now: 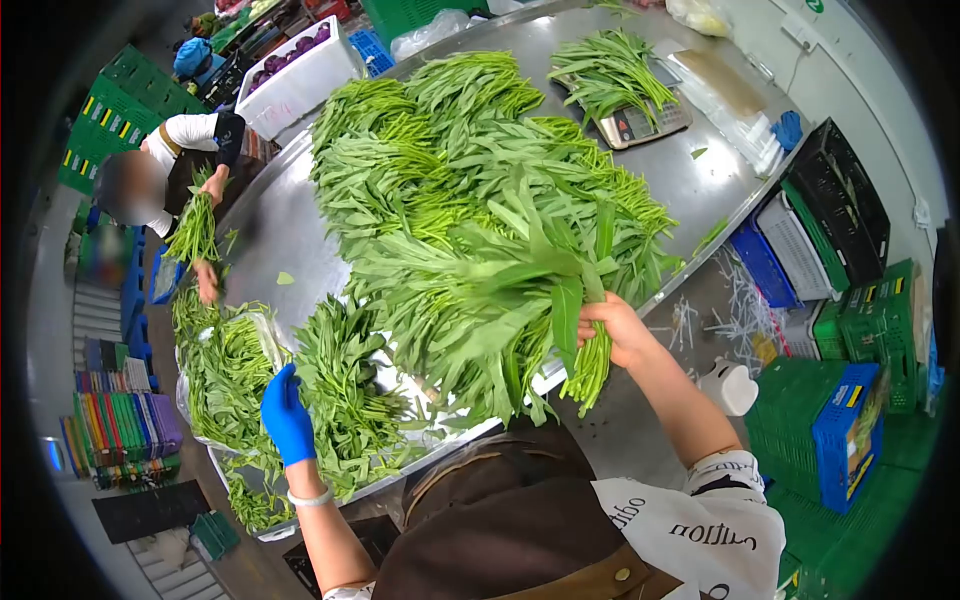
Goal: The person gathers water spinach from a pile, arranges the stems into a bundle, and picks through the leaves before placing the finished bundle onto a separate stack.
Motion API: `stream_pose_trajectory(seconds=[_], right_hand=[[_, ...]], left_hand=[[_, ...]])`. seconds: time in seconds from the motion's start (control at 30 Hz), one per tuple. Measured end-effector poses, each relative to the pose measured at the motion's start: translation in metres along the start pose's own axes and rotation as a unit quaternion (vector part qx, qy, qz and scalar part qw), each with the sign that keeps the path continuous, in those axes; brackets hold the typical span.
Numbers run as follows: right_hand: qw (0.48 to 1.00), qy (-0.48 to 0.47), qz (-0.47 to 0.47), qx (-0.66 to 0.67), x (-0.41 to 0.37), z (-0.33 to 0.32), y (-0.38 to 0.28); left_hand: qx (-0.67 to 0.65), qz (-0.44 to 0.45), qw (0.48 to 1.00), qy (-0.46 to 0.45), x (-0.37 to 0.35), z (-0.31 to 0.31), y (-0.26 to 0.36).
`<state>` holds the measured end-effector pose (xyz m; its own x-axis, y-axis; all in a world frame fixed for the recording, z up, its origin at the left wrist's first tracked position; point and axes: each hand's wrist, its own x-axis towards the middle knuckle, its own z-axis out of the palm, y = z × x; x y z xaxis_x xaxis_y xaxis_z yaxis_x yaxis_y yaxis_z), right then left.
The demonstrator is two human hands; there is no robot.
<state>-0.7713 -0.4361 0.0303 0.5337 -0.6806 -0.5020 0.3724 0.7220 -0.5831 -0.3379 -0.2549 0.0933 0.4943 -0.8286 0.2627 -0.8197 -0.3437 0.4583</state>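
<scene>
My bare right hand (612,335) is closed around the stems of a bunch of water spinach (520,270), whose long leaves fan out to the left over the table. My left hand (287,415), in a blue glove, is raised beside a loose pile of water spinach (345,400) with its fingers stretched upward and nothing visible in them. Bundles of water spinach (390,170) lie in rows beyond my right hand. A digital scale (645,122) at the far right bears another bunch (612,75).
The metal table (285,225) extends ahead. At its left side another person (185,150) holds greens. A white foam box (300,75) of purple vegetables stands behind. Black, blue and green crates (800,430) line the right. Plastic bags (725,105) lie past the scale.
</scene>
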Motion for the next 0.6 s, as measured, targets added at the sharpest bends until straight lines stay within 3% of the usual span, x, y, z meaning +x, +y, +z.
stream_pose_trajectory(seconds=[0.07, 0.17, 0.27, 0.3, 0.33, 0.4, 0.43, 0.47, 0.53, 0.6], right_hand=[[1.0, 0.013, 0.008, 0.003, -0.001, 0.005, 0.001], [0.999, -0.003, 0.034, 0.038, 0.005, -0.002, 0.007], [0.999, -0.019, 0.033, 0.007, 0.015, -0.003, 0.013], [1.0, -0.021, 0.02, -0.01, 0.017, -0.002, 0.01], [0.991, -0.012, -0.039, -0.131, 0.018, 0.005, -0.002], [0.923, 0.021, -0.137, -0.359, 0.017, 0.015, -0.033], [0.823, 0.012, -0.313, -0.474, 0.023, 0.004, -0.047], [0.677, -0.001, -0.469, -0.568, 0.033, -0.006, -0.063], [0.642, -0.082, -0.421, -0.636, 0.032, -0.001, -0.12], [0.594, -0.066, -0.383, -0.705, 0.048, -0.024, -0.153]], left_hand=[[0.167, 0.102, 0.976, 0.096, -0.009, -0.01, 0.0], [0.173, 0.072, 0.966, 0.18, -0.017, -0.021, 0.013], [0.023, -0.046, 0.999, 0.014, -0.04, -0.022, -0.038], [0.044, -0.047, 0.997, -0.031, -0.043, -0.023, -0.04], [0.063, -0.021, 0.997, -0.026, -0.047, -0.02, -0.033], [0.062, -0.047, 0.996, -0.051, -0.056, -0.017, -0.045], [0.067, -0.048, 0.995, -0.063, -0.063, -0.014, -0.059], [0.074, -0.052, 0.993, -0.071, -0.069, -0.013, -0.073], [0.088, -0.089, 0.983, -0.134, -0.078, -0.018, -0.087], [0.09, -0.126, 0.975, -0.157, -0.09, -0.02, -0.091]])
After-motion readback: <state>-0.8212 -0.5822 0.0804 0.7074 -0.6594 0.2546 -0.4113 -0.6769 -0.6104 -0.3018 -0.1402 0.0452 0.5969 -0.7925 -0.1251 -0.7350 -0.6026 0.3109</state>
